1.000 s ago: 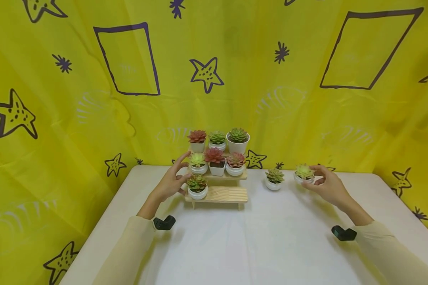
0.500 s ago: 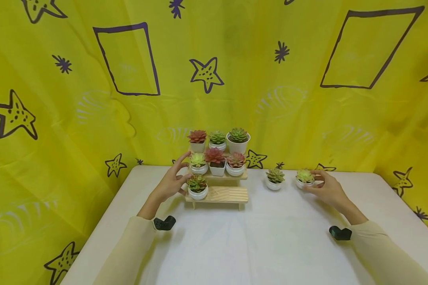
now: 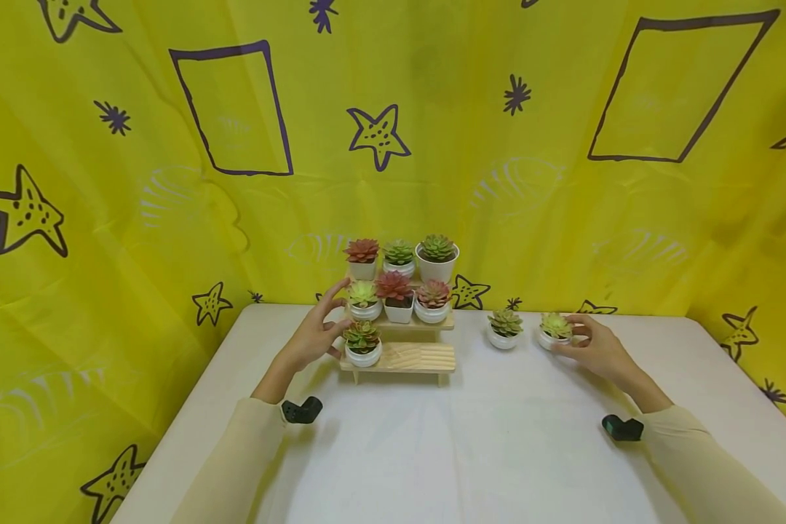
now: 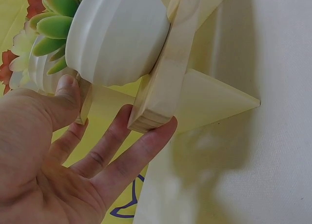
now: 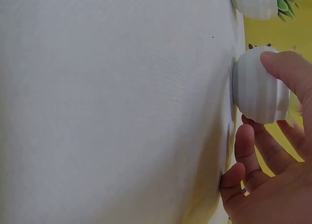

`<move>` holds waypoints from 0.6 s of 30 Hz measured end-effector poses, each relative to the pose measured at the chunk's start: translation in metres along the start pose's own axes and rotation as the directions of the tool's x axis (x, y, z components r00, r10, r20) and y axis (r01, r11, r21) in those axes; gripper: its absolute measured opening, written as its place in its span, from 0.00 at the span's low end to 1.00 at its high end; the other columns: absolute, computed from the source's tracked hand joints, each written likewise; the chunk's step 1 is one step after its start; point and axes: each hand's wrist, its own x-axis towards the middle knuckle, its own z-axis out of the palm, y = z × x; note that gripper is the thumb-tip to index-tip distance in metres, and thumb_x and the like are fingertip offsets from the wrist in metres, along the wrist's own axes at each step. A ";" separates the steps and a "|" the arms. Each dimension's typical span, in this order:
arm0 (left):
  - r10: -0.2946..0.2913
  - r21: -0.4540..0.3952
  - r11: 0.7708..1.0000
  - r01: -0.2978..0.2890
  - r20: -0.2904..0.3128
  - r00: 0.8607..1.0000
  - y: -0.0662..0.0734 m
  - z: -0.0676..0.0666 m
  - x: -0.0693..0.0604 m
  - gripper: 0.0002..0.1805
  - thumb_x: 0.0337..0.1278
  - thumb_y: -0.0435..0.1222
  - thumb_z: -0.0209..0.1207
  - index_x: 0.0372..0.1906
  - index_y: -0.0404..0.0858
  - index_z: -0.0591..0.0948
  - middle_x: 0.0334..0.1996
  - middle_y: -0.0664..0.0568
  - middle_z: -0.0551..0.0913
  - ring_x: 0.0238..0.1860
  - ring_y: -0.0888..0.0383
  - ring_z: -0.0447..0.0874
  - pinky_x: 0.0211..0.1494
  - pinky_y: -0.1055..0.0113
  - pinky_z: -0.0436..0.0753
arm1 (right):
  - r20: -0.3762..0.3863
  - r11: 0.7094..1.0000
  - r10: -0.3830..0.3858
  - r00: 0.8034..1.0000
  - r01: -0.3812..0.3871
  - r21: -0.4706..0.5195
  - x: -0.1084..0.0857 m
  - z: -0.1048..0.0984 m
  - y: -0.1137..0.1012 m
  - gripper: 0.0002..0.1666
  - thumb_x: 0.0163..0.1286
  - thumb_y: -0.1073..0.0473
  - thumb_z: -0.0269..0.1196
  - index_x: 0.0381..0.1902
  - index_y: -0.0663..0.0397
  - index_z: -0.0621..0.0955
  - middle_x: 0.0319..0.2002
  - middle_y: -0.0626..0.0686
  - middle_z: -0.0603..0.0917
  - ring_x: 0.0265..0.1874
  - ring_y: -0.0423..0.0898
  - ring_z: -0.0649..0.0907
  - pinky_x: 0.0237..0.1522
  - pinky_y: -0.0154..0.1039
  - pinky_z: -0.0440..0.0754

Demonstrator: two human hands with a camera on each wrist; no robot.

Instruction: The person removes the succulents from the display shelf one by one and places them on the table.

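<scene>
In the head view, my right hand (image 3: 599,351) holds a small pale-green succulent in a white round pot (image 3: 554,331) at the table's back right. The right wrist view shows the thumb on the side of this white pot (image 5: 261,85), fingers on its other side, its base at the table surface. My left hand (image 3: 311,338) is at the left end of a three-step wooden plant stand (image 3: 419,356). In the left wrist view, fingertips touch the end of the lowest wooden step (image 4: 163,92); the thumb (image 4: 66,94) lies by the step above.
Potted succulents fill the top and middle steps; a green-red succulent (image 3: 362,346) stands at the left of the lowest step. Another potted succulent (image 3: 504,330) sits between stand and right hand. A yellow patterned curtain (image 3: 432,109) hangs behind the white table (image 3: 517,437).
My right hand has lowered the succulent onto the table, then shifted slightly left with it, toward the other loose pot. My left hand has stayed at the stand.
</scene>
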 end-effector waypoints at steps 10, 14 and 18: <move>-0.008 0.005 1.000 0.008 -0.004 1.000 0.001 0.000 -0.001 0.45 0.75 0.25 0.54 0.82 0.65 0.52 0.76 0.36 0.58 0.53 0.38 0.84 0.28 0.42 0.87 | 0.017 1.000 0.001 1.000 -0.001 0.016 0.000 0.000 0.000 0.46 0.69 0.46 0.71 0.72 0.67 0.65 0.63 0.75 0.73 0.54 0.69 0.80 0.51 0.56 0.83; -0.015 0.009 1.000 0.015 -0.009 1.000 0.001 0.000 0.000 0.45 0.75 0.26 0.54 0.82 0.66 0.52 0.76 0.37 0.59 0.53 0.37 0.84 0.29 0.42 0.87 | 0.020 1.000 0.001 1.000 -0.002 0.023 0.000 0.000 0.000 0.46 0.69 0.46 0.71 0.73 0.66 0.65 0.65 0.75 0.72 0.55 0.69 0.80 0.51 0.56 0.83; -0.013 0.013 1.000 0.013 -0.006 1.000 0.001 0.000 0.000 0.45 0.75 0.26 0.54 0.82 0.65 0.52 0.76 0.36 0.58 0.54 0.36 0.84 0.28 0.44 0.88 | 0.018 1.000 0.002 1.000 -0.002 0.022 0.000 0.001 0.000 0.46 0.69 0.46 0.71 0.72 0.66 0.65 0.64 0.75 0.73 0.54 0.69 0.80 0.49 0.51 0.83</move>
